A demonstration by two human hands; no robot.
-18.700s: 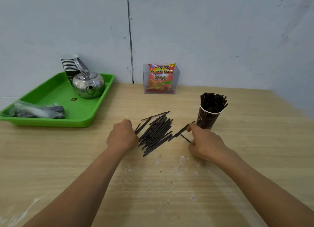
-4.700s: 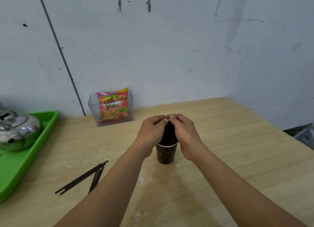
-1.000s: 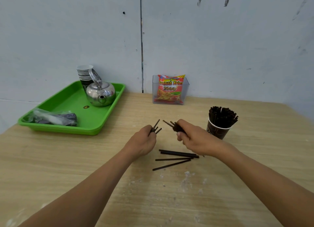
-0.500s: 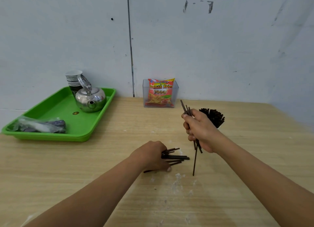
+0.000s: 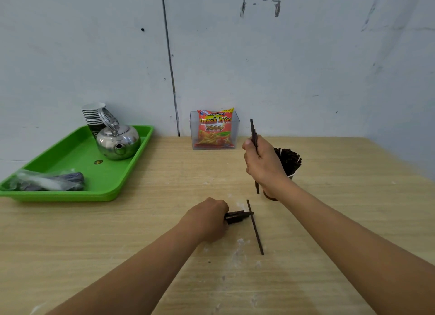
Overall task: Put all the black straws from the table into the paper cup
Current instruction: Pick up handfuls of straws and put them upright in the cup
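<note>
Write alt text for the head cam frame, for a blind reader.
Over a wooden table, the right hand grips a few black straws upright in front of a straw-filled paper cup; the left hand grips more straws lying flat, with one loose straw across their tips. A green tray with a kettle sits far left.

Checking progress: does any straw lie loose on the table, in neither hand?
Yes, one loose straw lies flat on the table, just right of the left hand.

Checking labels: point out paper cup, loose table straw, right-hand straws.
paper cup (image 5: 291,175), head view, white rim.
loose straw (image 5: 256,230), head view, mid-length.
right-hand straws (image 5: 253,131), head view, exposed upper end.
</note>
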